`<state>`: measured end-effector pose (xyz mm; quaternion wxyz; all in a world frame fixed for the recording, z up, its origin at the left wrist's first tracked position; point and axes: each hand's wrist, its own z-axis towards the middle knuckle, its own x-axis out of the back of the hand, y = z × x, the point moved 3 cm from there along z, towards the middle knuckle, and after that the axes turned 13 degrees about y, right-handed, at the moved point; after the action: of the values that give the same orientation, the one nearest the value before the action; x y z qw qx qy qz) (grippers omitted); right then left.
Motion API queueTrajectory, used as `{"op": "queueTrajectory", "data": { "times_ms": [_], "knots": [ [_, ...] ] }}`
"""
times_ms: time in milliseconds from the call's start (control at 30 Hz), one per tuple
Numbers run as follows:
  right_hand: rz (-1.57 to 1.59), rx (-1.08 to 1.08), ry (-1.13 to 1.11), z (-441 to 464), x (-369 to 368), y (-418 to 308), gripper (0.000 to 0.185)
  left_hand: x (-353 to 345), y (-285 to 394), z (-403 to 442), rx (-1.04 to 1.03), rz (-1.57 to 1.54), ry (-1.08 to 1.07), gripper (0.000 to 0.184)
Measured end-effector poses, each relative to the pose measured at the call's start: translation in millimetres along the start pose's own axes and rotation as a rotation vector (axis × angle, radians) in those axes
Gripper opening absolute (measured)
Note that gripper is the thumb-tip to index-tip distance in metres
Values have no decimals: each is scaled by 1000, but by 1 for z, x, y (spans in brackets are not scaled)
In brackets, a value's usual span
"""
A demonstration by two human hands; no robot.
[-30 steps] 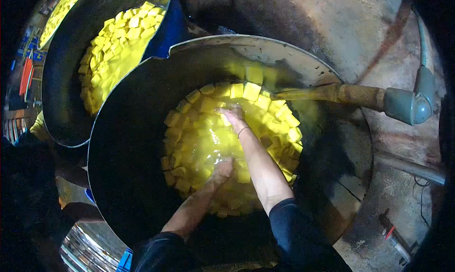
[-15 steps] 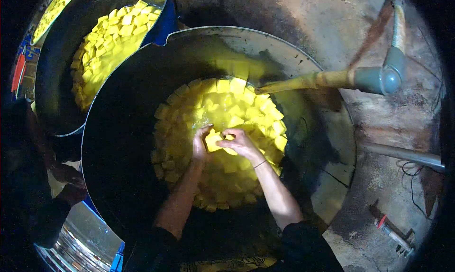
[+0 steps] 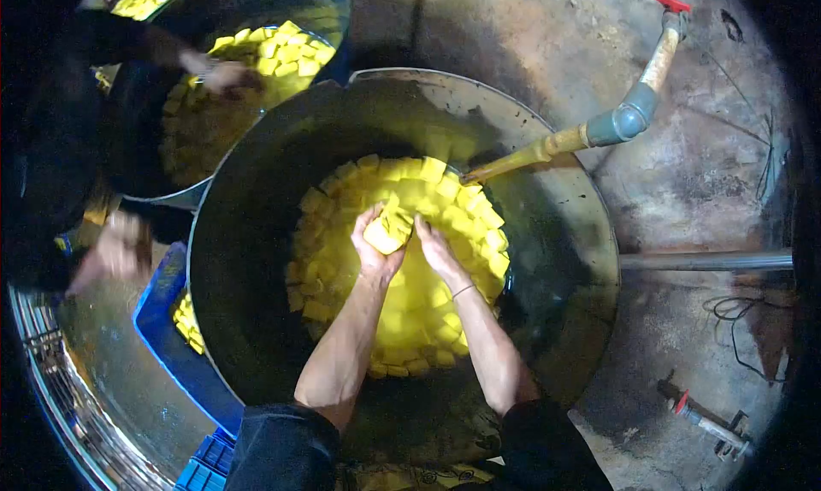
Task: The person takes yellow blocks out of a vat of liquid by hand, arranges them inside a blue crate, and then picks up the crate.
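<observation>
Yellow blocks that look like tofu lie in yellow liquid inside the large round vat [image 3: 244, 234] before me. My left hand [image 3: 376, 256] is closed around a few tofu blocks [image 3: 390, 226], held above the liquid. Beside them, my right hand [image 3: 438, 253] has its fingers stretched out, fingertips close to the blocks' right side; I cannot tell whether they touch. More tofu blocks [image 3: 479, 213] line the vat's right wall, and others lie dim along the left.
A pipe [image 3: 547, 149] with a red-handled valve reaches over the vat's rim. At upper left is a second vat [image 3: 137, 149] of yellow blocks, a co-worker's hand [image 3: 224, 73] over it. A blue crate [image 3: 175, 354] stands at lower left.
My view has shifted. The blocks between both hands now rest in my left hand, and my right hand has drawn aside with straighter fingers. A co-worker's arm now reaches over the second vat.
</observation>
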<state>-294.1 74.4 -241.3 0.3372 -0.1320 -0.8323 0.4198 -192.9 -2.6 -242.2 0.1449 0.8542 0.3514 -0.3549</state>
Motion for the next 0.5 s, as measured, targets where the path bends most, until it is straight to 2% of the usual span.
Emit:
{"op": "queueTrajectory", "data": {
  "times_ms": [33, 100, 167, 233, 300, 333, 367, 433, 500],
  "knots": [
    [-202, 127, -157, 21, -18, 46, 60, -18, 11, -4, -18, 7, -82, 33],
    [-576, 462, -85, -22, -33, 59, 60, -71, 31, -30, -43, 26, -153, 35],
    [-442, 766, -137, -41, -54, 73, 58, -128, 50, -71, -86, -27, -263, 38],
    [-240, 967, -30, -20, -89, 149, 53, -162, 74, -91, -153, -104, -414, 38],
    [-824, 566, -190, -18, -100, 133, 36, -192, 101, -141, -200, -211, -446, 34],
    [-910, 915, 15, -24, -96, 134, 36, -198, 118, -162, -226, -223, -471, 34],
    [-909, 947, 1, -20, -91, 123, 36, -199, 133, -181, -249, -232, -499, 34],
    [-145, 729, -335, -23, -78, 92, 39, -186, 168, -215, -366, -225, -474, 36],
    [-482, 269, -505, -21, -76, 69, 39, -158, 201, -245, -440, -230, -433, 37]
  ]
}}
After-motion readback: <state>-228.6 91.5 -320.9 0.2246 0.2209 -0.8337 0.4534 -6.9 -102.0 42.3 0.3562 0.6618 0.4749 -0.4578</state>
